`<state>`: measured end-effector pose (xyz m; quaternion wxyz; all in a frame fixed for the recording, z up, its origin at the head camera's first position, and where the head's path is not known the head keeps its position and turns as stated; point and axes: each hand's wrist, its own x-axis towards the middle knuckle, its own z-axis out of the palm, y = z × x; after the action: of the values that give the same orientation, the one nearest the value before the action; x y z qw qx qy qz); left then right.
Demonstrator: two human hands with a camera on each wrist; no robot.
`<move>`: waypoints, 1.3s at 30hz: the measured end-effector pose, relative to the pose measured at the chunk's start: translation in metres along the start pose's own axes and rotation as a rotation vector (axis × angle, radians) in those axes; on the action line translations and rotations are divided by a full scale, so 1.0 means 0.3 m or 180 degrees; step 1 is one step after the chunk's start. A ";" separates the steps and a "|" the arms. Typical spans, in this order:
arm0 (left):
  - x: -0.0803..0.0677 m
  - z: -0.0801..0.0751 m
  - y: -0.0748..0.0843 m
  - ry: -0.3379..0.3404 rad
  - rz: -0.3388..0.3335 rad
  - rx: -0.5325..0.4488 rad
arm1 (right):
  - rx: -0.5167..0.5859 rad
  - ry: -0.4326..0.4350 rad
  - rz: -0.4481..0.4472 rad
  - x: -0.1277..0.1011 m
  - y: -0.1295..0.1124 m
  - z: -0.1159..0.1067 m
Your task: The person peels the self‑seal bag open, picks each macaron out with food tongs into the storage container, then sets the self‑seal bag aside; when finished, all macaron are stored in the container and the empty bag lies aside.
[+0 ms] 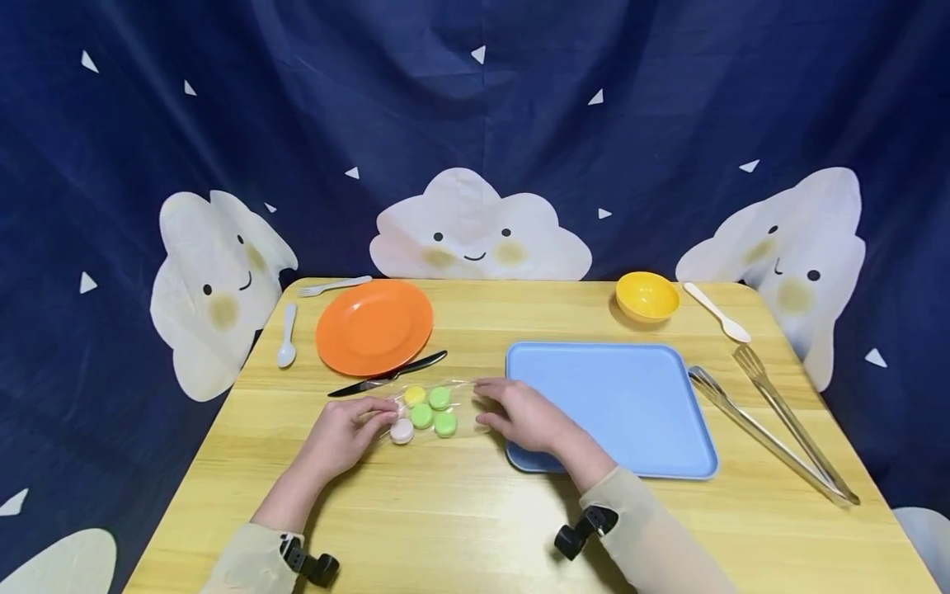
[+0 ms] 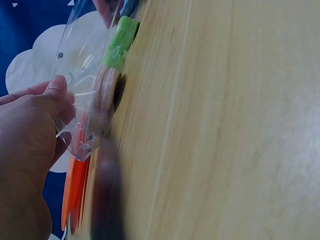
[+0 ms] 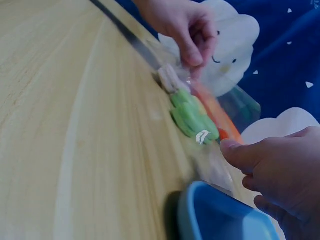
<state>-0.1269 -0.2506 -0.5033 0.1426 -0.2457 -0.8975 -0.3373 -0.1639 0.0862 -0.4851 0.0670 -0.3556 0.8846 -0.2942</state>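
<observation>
A clear plastic bag (image 1: 463, 408) holds several macarons: a yellow one (image 1: 414, 396), three green ones such as this green macaron (image 1: 421, 416), and a pale pinkish one (image 1: 402, 431). My left hand (image 1: 349, 433) pinches the bag's left end between thumb and fingers, as the left wrist view also shows. At the bag's right end is my right hand (image 1: 529, 417), its thumb and index finger apart and the fingertips right at the plastic. Seen from the right wrist, the green macarons (image 3: 192, 117) lie low over the table, between the two hands.
Right of the bag lies a blue tray (image 1: 609, 404), partly under my right forearm. An orange plate (image 1: 374, 326), black knife (image 1: 386, 375), fork (image 1: 334, 286) and spoon (image 1: 287, 334) are at left. Rightward are a yellow bowl (image 1: 647, 297), white spoon (image 1: 718, 313) and metal tongs (image 1: 772, 429).
</observation>
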 end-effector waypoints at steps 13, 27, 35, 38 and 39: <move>-0.003 0.026 -0.022 0.0232 0.0010 -0.0358 | 0.0395 0.0503 -0.0013 -0.120 0.033 -0.205; 0.000 0.030 -0.008 0.0159 -0.0095 -0.0398 | 0.0016 0.1360 0.0413 -0.447 0.133 -0.466; -0.001 0.031 -0.012 0.0157 -0.0090 -0.0418 | 0.0012 0.1730 0.1088 -0.648 0.225 -0.543; 0.001 0.033 -0.013 0.0162 -0.0079 -0.0433 | -0.0019 0.1795 0.1362 -0.728 0.264 -0.562; 0.002 0.033 -0.013 0.0164 -0.0071 -0.0436 | -0.0025 0.1815 0.1432 -0.754 0.277 -0.566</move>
<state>-0.1303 -0.2461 -0.5125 0.1448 -0.2361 -0.8710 -0.4058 -0.1016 0.3654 -0.4140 -0.1207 -0.0559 0.9249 -0.3561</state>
